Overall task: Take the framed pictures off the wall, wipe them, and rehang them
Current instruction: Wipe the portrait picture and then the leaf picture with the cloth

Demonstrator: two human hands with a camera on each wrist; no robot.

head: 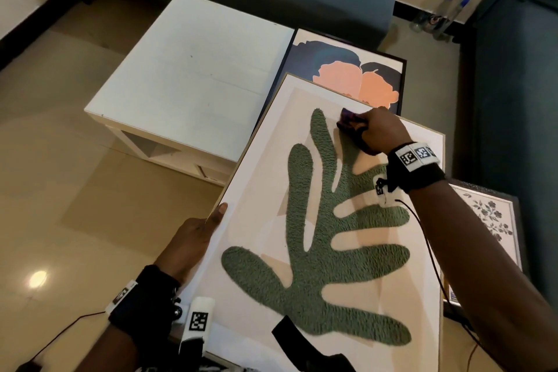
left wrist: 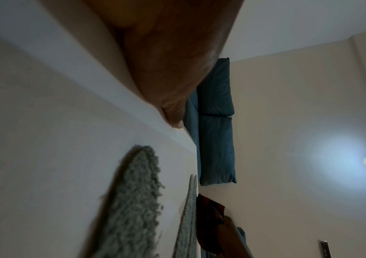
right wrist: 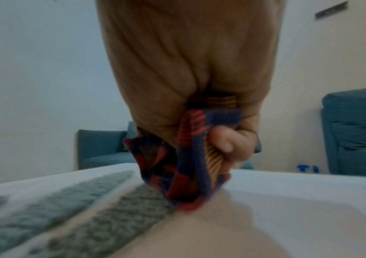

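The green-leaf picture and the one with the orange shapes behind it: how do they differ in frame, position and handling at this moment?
The green-leaf picture has a pale thin frame; the orange-shapes picture has a black one. The green-leaf picture lies on top and hides the orange-shapes picture's near part. The left hand holds the green-leaf picture's edge while the right hand presses a cloth on it; nobody touches the orange-shapes picture. Both are off the wall.

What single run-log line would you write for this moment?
step: wiping | right hand: grips cloth, rubbing top of leaf picture | left hand: steadies its left edge | other pictures: off wall, waiting
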